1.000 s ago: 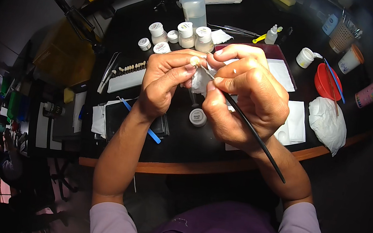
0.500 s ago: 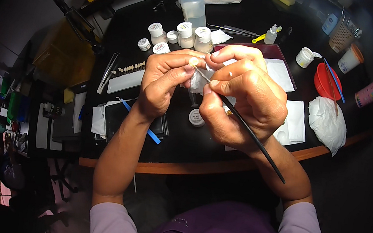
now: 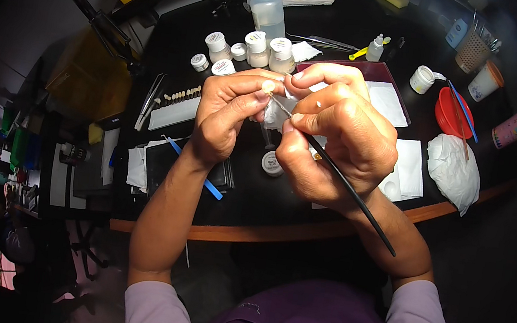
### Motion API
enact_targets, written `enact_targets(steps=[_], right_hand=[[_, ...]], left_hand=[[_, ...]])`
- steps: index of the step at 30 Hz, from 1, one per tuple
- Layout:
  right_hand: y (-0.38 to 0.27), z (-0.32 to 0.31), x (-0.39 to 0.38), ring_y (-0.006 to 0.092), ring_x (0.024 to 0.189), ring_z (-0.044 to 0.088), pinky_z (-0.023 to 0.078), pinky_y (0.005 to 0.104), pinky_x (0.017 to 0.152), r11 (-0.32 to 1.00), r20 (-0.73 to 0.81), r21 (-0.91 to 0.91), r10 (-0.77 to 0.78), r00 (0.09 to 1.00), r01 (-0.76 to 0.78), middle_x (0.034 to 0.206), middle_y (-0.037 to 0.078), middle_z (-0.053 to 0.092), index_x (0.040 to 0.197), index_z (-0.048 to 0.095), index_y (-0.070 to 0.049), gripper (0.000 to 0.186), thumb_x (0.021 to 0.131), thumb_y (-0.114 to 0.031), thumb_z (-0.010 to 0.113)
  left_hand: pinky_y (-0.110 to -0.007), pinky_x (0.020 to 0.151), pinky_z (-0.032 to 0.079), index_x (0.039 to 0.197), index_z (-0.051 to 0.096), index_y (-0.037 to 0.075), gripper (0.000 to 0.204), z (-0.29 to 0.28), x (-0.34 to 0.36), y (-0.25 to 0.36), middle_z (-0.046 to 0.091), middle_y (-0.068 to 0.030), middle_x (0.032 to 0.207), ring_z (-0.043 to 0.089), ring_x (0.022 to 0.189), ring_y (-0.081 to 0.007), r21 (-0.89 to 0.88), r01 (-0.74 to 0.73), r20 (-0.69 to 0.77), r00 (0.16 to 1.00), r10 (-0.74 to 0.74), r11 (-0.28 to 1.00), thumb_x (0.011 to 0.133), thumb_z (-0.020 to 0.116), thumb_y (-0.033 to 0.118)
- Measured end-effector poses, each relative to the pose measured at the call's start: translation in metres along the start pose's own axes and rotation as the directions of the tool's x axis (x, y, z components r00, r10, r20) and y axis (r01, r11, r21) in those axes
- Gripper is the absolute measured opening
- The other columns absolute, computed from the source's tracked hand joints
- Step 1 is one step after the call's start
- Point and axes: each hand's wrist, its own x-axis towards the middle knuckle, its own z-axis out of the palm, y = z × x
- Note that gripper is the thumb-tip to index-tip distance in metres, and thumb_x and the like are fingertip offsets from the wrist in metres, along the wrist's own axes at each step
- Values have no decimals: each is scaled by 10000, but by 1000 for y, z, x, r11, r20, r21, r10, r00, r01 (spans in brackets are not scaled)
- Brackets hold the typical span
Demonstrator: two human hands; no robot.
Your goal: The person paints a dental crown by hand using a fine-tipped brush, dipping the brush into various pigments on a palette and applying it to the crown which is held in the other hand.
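My left hand (image 3: 222, 114) pinches a small cream-coloured piece (image 3: 268, 88), like a tooth crown, between thumb and fingertip, with a crumpled white tissue (image 3: 274, 115) just below. My right hand (image 3: 340, 139) grips a long black-handled fine brush (image 3: 358, 201), its metal end angled up to the piece, the tip touching or very close to it. Both hands' fingertips are near each other over the desk. Beneath them stands a small round jar (image 3: 272, 163) with a pale lid.
Capped jars (image 3: 257, 49), a large bottle (image 3: 267, 12) and a maroon tray (image 3: 393, 81) stand behind. Right are a red bowl (image 3: 449, 115) and crumpled white bag (image 3: 452, 171); left, a shade-tab strip (image 3: 173, 115), tweezers (image 3: 149, 98) and blue tool (image 3: 212, 188). A person (image 3: 19, 241) is at far left.
My right hand and the brush have shifted slightly left, bringing the tip closer to the cream piece. My left hand has barely moved.
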Motion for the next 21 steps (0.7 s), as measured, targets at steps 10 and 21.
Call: enact_targets(steps=[10,21], right_hand=[[0,-1,0,320,940,670,566,421,855,1000,-1,13,-21,1000,21,763,114,652,813,598,22,197,670,141,661],[1,1,-1,314,936,670,565,428,860,1000,-31,30,-3,1000,3,776,115,656,818,600,21,205,689,166,662]], left_hand=[[-248,702,469,1103,736,-106,312,0,0,4,730,-168,1069,566,762,-103,27,-8,18,1000,8,1000,939,579,107],[-245,703,468,1107,741,-96,313,1,0,4,733,-160,1072,567,769,-100,29,-5,8,1000,4,1000,939,580,112]])
